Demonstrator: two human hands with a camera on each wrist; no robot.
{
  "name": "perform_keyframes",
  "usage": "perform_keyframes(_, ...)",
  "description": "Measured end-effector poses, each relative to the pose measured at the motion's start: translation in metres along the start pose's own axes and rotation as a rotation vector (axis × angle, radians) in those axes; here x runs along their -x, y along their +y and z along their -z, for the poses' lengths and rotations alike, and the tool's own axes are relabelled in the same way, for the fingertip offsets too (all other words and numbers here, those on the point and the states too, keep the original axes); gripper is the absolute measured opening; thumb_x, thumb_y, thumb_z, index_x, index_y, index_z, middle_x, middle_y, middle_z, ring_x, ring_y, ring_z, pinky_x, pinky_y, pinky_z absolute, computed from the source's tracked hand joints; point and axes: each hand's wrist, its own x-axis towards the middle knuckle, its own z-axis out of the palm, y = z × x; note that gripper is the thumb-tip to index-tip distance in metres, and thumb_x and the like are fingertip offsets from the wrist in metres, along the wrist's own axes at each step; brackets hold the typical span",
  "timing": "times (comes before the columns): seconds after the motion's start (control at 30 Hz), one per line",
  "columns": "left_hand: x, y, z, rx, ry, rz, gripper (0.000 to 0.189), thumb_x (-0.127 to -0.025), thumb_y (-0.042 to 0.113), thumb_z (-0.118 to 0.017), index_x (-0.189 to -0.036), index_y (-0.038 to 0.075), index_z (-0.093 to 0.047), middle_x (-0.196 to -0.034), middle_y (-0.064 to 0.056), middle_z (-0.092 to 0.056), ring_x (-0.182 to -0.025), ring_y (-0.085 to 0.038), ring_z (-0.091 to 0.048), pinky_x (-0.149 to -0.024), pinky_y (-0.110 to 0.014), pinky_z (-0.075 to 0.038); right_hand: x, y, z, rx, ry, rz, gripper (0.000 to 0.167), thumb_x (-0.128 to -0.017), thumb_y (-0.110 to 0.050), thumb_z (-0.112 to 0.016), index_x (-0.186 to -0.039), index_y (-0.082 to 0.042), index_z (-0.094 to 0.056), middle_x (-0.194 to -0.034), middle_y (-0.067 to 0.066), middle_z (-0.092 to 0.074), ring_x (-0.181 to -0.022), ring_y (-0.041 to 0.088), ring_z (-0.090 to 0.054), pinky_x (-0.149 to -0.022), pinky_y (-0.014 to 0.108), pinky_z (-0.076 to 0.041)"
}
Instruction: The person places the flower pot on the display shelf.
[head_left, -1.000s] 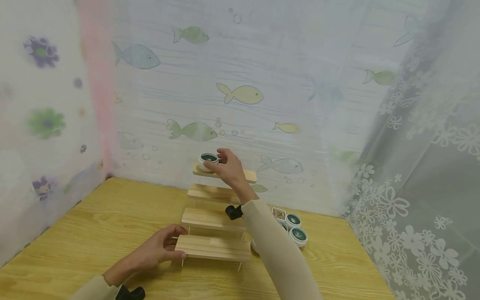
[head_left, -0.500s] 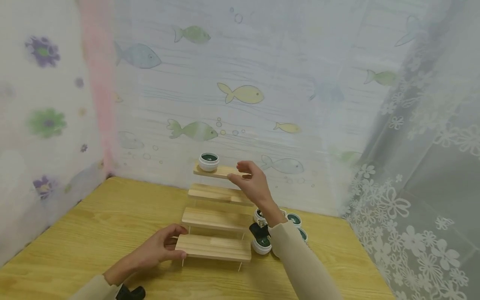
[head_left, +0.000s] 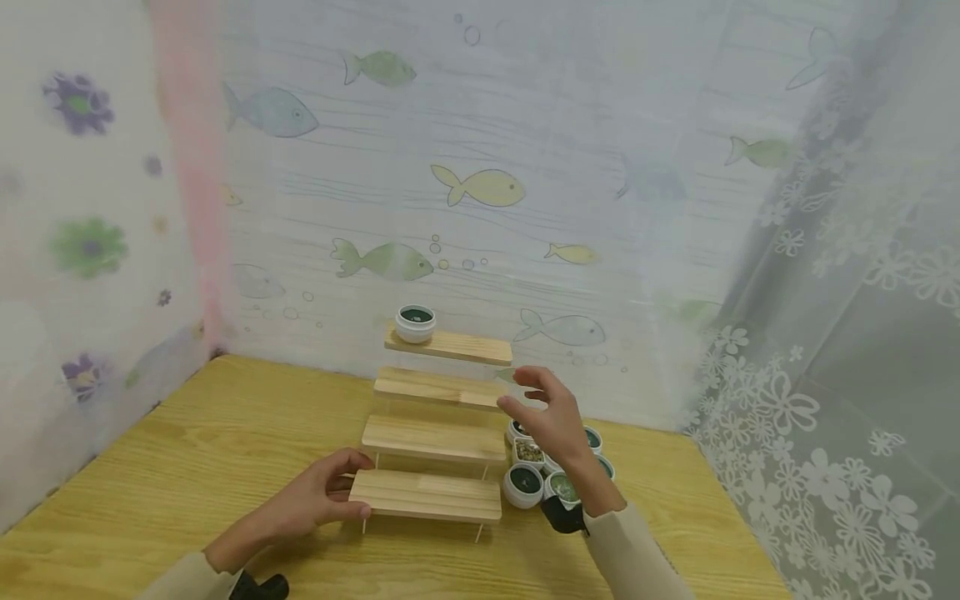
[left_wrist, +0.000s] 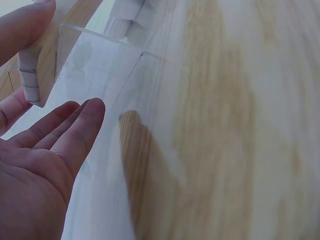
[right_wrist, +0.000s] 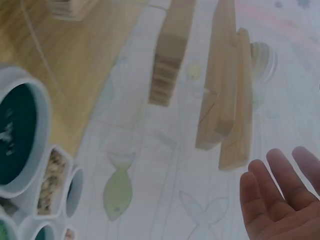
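A tiered wooden shelf stand (head_left: 433, 439) with clear supports rises in steps on the table. My left hand (head_left: 306, 500) holds the left end of its lowest board, thumb at the front edge and fingers behind. In the left wrist view that board's end (left_wrist: 31, 82) sits between thumb and finger. On the left of the top board rests a round white pot (head_left: 416, 327) with a dark green inside. My right hand (head_left: 553, 417) hovers with nothing in it, fingers loosely bent, near the right end of the second-highest board and above a cluster of small pots.
Right of the stand, the cluster includes a round green-filled pot (head_left: 522, 486), a square pot of small pebbles (head_left: 528, 451) and several more, partly hidden by my right hand. Behind the wooden table (head_left: 300, 400) hangs a fish-print curtain (head_left: 637, 275); lace covers the right side.
My right hand has let go of the white pot on the top board and moved right and down toward the cluster. The left hand has stayed in place.
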Motion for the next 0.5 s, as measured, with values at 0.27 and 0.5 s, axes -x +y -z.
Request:
perform_keyframes(0.27, 0.0, 0.0, 0.001, -0.003, -0.001, -0.006, 0.057, -0.088, 0.02, -0.071, -0.131, -0.005, -0.043, -0.135, -0.027, -0.04, -0.12, -0.042, -0.049, -0.089, -0.03, -0.049, 0.026, 0.046, 0.012, 0.056, 0.037, -0.044, 0.045, -0.083, -0.029, -0.076, -0.122, -0.015, -0.059, -0.12, 0.003, -0.061, -0.111, 0.021, -0.057, -0.092, 0.043, -0.047)
perform_keyframes(0.5, 0.001, 0.0, 0.0, -0.018, -0.002, -0.005, 0.057, -0.089, 0.021, -0.07, -0.131, -0.005, -0.042, -0.137, -0.029, -0.037, -0.121, -0.043, -0.047, -0.089, -0.03, -0.049, 0.049, 0.063, 0.026, 0.078, 0.038, -0.103, 0.044, -0.082, -0.029, -0.077, -0.12, -0.015, -0.059, -0.118, 0.001, -0.062, -0.11, 0.025, -0.059, -0.091, 0.043, -0.049)
